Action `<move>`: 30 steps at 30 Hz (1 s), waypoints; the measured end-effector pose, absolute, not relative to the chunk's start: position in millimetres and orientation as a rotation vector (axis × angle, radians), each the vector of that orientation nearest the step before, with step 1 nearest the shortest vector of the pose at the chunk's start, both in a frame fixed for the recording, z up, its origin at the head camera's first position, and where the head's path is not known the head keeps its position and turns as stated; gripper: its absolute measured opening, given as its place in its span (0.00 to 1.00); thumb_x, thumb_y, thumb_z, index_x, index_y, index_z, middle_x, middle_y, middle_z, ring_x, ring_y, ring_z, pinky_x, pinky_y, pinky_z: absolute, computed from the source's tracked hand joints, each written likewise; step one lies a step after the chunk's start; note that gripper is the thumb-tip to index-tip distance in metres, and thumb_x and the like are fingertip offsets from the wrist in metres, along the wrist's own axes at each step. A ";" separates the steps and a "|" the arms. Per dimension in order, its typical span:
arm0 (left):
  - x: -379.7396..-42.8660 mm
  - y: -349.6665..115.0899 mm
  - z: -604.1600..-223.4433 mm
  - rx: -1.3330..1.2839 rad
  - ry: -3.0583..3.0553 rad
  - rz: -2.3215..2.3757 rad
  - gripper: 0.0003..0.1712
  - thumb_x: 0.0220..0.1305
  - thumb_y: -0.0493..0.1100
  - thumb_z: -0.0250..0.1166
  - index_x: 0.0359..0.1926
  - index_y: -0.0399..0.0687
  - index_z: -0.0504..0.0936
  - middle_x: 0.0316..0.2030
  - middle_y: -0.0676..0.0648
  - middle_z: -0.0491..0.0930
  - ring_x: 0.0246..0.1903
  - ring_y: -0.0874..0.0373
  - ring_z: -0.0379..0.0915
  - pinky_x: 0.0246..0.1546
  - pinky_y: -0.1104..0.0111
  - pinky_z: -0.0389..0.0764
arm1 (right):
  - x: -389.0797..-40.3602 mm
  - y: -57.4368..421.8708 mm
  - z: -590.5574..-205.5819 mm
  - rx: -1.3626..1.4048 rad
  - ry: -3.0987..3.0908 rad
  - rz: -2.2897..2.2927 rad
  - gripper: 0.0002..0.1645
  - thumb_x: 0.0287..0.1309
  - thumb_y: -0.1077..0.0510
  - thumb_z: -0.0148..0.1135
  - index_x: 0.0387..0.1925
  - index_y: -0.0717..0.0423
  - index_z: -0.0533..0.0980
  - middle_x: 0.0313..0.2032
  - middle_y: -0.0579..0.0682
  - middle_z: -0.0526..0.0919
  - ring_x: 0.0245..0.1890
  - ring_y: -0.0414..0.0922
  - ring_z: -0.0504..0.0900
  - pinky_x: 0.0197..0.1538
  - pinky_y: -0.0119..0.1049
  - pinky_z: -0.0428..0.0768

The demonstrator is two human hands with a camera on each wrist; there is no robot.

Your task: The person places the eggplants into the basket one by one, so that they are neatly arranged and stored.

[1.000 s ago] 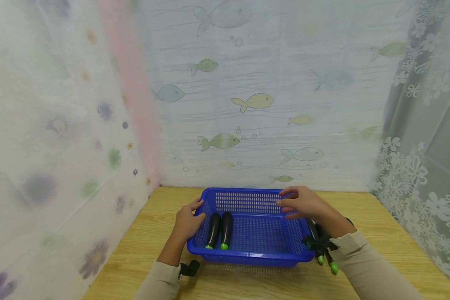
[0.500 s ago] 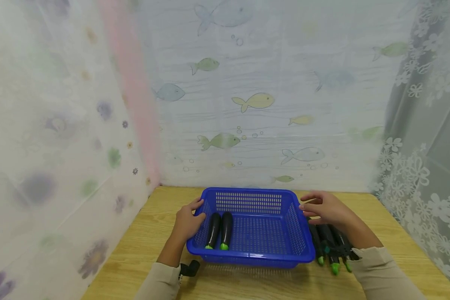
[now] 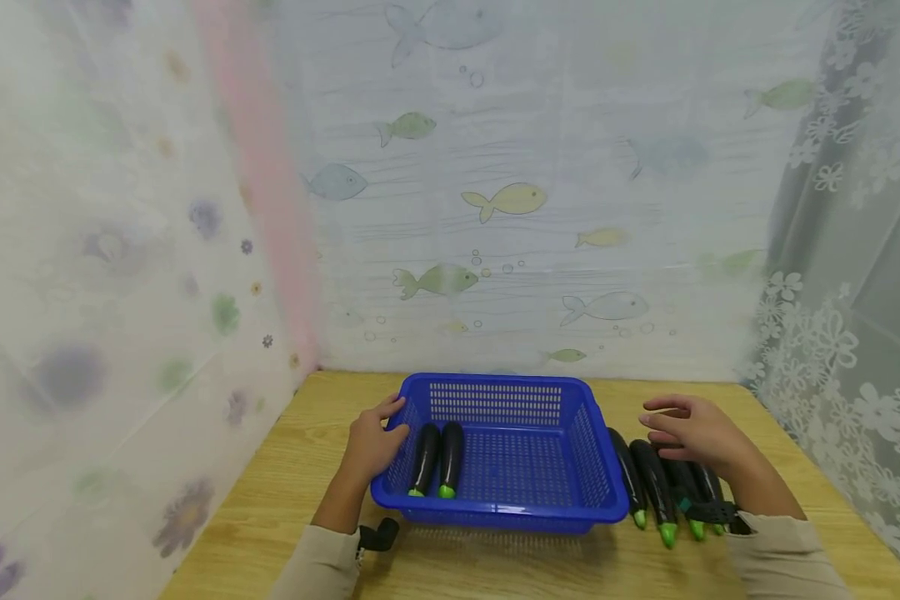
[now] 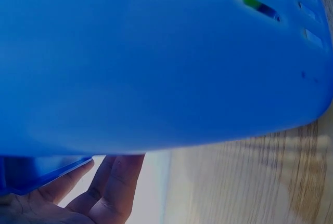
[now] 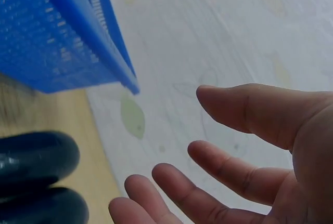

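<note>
A blue plastic basket (image 3: pixel 495 510) stands on the table with two dark eggplants, one eggplant (image 3: pixel 425 460) beside another eggplant (image 3: pixel 452 460), at its left side. My left hand (image 3: pixel 371 446) holds the basket's left rim, thumb at the inner side; in the left wrist view the outer wall partly hides that hand's fingers (image 4: pixel 117 187). To the right of the basket, my right hand (image 3: pixel 697 433) hovers with fingers spread apart and nothing in it. Below it several eggplants (image 3: pixel 654 487) lie side by side, green stem ends toward me, partly covered by the hand and wrist.
The wooden table (image 3: pixel 285 500) meets a fish-patterned curtain (image 3: pixel 525 292) behind the basket. A flowered curtain (image 3: pixel 195 333) hangs on the left, a lacy one on the right. Black camera straps sit on both wrists.
My right hand has moved right, from above the basket's right side to over the eggplants outside, uncovering more of them. The left hand and basket stay put.
</note>
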State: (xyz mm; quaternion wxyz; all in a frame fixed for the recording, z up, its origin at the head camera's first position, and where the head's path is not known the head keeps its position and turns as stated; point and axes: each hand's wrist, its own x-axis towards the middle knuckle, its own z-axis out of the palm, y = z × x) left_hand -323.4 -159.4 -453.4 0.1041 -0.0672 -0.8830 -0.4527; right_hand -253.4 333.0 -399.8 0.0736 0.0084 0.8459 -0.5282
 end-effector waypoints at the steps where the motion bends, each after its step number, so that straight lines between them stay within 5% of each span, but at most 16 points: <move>1: -323.3 -159.4 -453.4 -0.197 -2.606 -1.334 0.32 0.64 0.40 0.64 0.70 0.46 0.77 0.74 0.48 0.70 0.71 0.35 0.67 0.59 0.41 0.79 | -251.8 336.3 -400.6 0.040 2.554 -1.575 0.47 0.70 0.41 0.62 0.75 0.67 0.60 0.71 0.73 0.66 0.59 0.57 0.83 0.53 0.47 0.87; 7: -322.0 -159.3 -452.9 -0.181 -2.608 -1.353 0.31 0.65 0.40 0.64 0.70 0.46 0.77 0.74 0.48 0.70 0.72 0.35 0.65 0.62 0.39 0.75 | -244.7 355.1 -408.2 0.129 2.614 -1.555 0.48 0.70 0.37 0.60 0.76 0.65 0.60 0.72 0.73 0.65 0.61 0.58 0.82 0.52 0.44 0.87; 13: -320.9 -159.0 -452.4 -0.172 -2.600 -1.367 0.31 0.64 0.41 0.64 0.70 0.45 0.77 0.74 0.48 0.71 0.73 0.36 0.64 0.63 0.40 0.74 | -236.4 372.5 -415.7 0.153 2.670 -1.623 0.48 0.70 0.36 0.59 0.76 0.64 0.61 0.67 0.69 0.73 0.47 0.33 0.86 0.50 0.42 0.88; 17: -320.0 -159.3 -451.2 -0.173 -2.592 -1.379 0.32 0.64 0.41 0.64 0.70 0.45 0.77 0.73 0.49 0.71 0.74 0.37 0.63 0.65 0.40 0.73 | -232.3 383.6 -420.8 0.153 2.688 -1.666 0.47 0.71 0.38 0.60 0.75 0.66 0.60 0.62 0.59 0.77 0.43 0.26 0.82 0.50 0.41 0.88; 23: -318.9 -159.6 -450.0 -0.172 -2.584 -1.384 0.32 0.64 0.40 0.64 0.70 0.44 0.77 0.73 0.49 0.71 0.74 0.38 0.63 0.65 0.41 0.74 | -233.5 396.8 -431.9 0.226 2.771 -1.575 0.47 0.72 0.37 0.58 0.74 0.69 0.61 0.67 0.75 0.71 0.48 0.36 0.84 0.48 0.40 0.88; 27: -319.3 -158.6 -449.7 -0.175 -2.589 -1.383 0.32 0.64 0.40 0.64 0.70 0.45 0.77 0.74 0.49 0.71 0.74 0.38 0.63 0.64 0.41 0.75 | -236.8 405.1 -443.6 0.338 2.773 -1.533 0.49 0.71 0.34 0.57 0.75 0.68 0.61 0.71 0.77 0.65 0.53 0.49 0.84 0.47 0.42 0.88; 30: -320.0 -157.5 -449.0 -0.175 -2.589 -1.386 0.32 0.64 0.40 0.63 0.70 0.45 0.77 0.74 0.49 0.71 0.74 0.39 0.63 0.65 0.42 0.74 | -238.9 410.6 -452.1 0.429 2.734 -1.548 0.53 0.69 0.32 0.57 0.76 0.66 0.59 0.73 0.77 0.62 0.52 0.49 0.84 0.47 0.42 0.88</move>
